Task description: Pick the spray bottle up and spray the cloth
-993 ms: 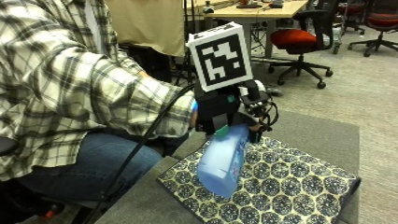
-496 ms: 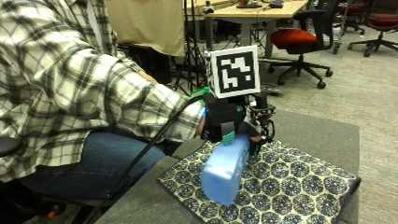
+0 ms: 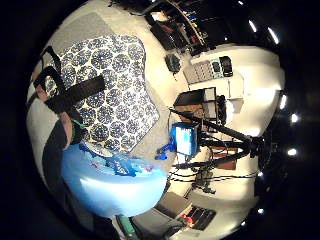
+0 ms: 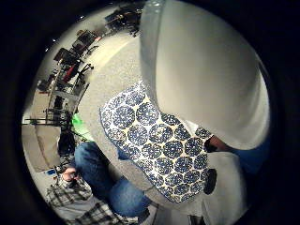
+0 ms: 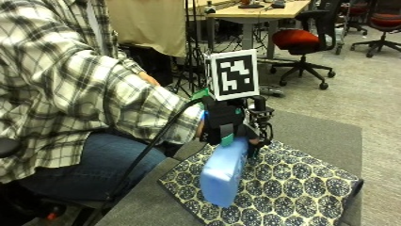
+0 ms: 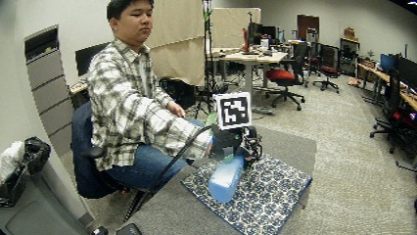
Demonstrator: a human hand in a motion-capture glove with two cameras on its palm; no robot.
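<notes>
Your bench (image 5: 313, 132) carries the patterned cloth (image 5: 282, 188) spread flat across it, and your gloved right hand (image 5: 222, 123) holds the pale blue spray bottle (image 5: 222, 174) in the air above the cloth's near half. Compared with a second ago, the bottle now hangs closer to straight down: its body points at the cloth instead of angling off toward your lap, and your hand has turned so the grip sits higher over the fabric. Half a second ago it was already close to this pose, so the swing is settling.

That puts you past the pick-up. The bottle is off the bench and lined up over its target, and the spraying looks like the step left.

From the little-finger palm view the bottle (image 3: 107, 182) sits right against your palm with the cloth (image 3: 112, 95) behind it. The thumb-side palm view shows the cloth (image 4: 159, 145) too.

Your fingers are curled round the bottle's neck, up by the trigger. Whether a finger already rests on the trigger, I cannot tell.
</notes>
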